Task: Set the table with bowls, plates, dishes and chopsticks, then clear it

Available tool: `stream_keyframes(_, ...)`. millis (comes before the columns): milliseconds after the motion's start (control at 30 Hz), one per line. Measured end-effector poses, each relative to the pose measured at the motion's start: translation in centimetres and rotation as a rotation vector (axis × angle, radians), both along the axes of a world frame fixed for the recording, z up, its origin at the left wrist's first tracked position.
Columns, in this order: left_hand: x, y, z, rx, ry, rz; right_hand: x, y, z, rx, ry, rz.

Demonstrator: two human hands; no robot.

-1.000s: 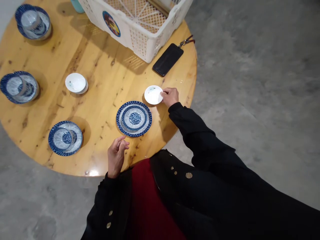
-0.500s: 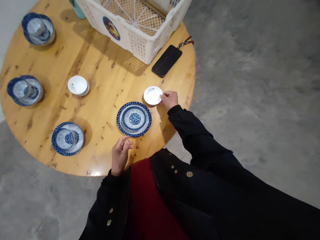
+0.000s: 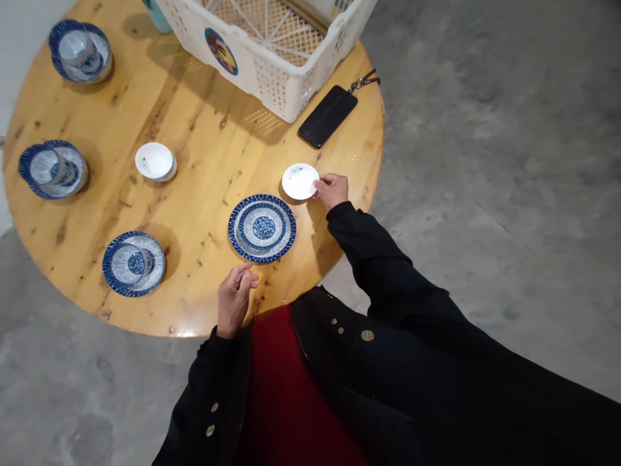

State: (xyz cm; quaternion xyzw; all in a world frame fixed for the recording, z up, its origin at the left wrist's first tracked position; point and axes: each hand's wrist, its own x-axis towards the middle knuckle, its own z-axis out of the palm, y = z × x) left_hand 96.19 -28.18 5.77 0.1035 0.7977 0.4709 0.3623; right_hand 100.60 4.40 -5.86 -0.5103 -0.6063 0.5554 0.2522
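Observation:
My right hand (image 3: pixel 332 189) pinches the right rim of a small white saucer (image 3: pixel 299 180) lying on the round wooden table (image 3: pixel 204 168). Just below and left of that saucer sits a blue-and-white patterned plate (image 3: pixel 262 228), bare. My left hand (image 3: pixel 235 299) rests near the table's front edge below that plate, fingers loosely curled with thumb touching fingertips and nothing visible in them.
A black phone (image 3: pixel 326 116) with a strap lies beside a white plastic crate (image 3: pixel 272 39) at the back. A second white saucer (image 3: pixel 154 160) sits mid-table. Three blue plates holding glass cups (image 3: pixel 132 263) (image 3: pixel 53 169) (image 3: pixel 80 50) line the left side. Grey concrete floor surrounds the table.
The view has shifted slightly. My right hand stays on the white saucer's rim; the saucer has barely moved. My left hand has stayed curled near the edge.

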Motion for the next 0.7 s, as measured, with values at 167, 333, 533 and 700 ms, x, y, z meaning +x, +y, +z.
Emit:
stream_keyframes(167,0.06,-0.32,-0.23,-0.015,-0.002,0.007,0.27,0.02,0.03,-0.021,0.015,0.025)
stream_keyframes(333,0.16,-0.34,-0.33,-0.006,-0.014,0.001,0.14,0.06,-0.05,-0.03,0.024,0.041)
stream_keyframes(533,0.3,-0.5,-0.29,-0.019,-0.009,0.006,0.05,-0.02,-0.13,-0.033,-0.007,0.019)
stream_keyframes(700,0.45,-0.79,-0.46,-0.016,0.001,0.005,0.22,-0.08,-0.04,-0.036,-0.001,0.032)
